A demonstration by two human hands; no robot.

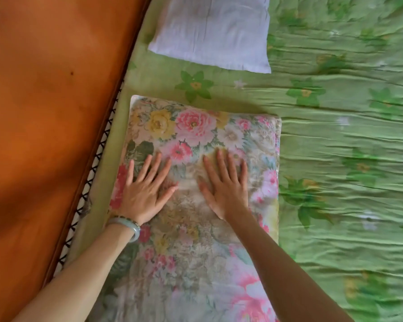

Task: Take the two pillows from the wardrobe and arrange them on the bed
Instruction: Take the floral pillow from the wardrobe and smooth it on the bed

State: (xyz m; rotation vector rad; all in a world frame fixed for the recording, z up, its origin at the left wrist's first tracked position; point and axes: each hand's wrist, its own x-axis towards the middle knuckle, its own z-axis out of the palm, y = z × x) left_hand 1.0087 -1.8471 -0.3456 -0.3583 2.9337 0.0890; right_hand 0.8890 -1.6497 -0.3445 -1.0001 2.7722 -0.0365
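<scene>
Both hands flat on floral pillow (196,182), fingers straight and spread, gripping nothing: left hand (147,191) (pale bangle (128,225) on wrist) near headboard side, right hand (226,189) beside it. Floral pillow lies on green flowered bedsheet (335,135), along orange wooden headboard (44,112). White pillow (209,33) farther up bed, apart from it.

Under the left hand (147,189) and right hand (226,189), the flowered pillow (196,135) is printed cloth, softly creased. Beyond them the white pillow (209,31) is matt cloth. Right of them the sheet (335,140) is crinkled cloth; left of them the headboard (44,112) is smooth wood.
</scene>
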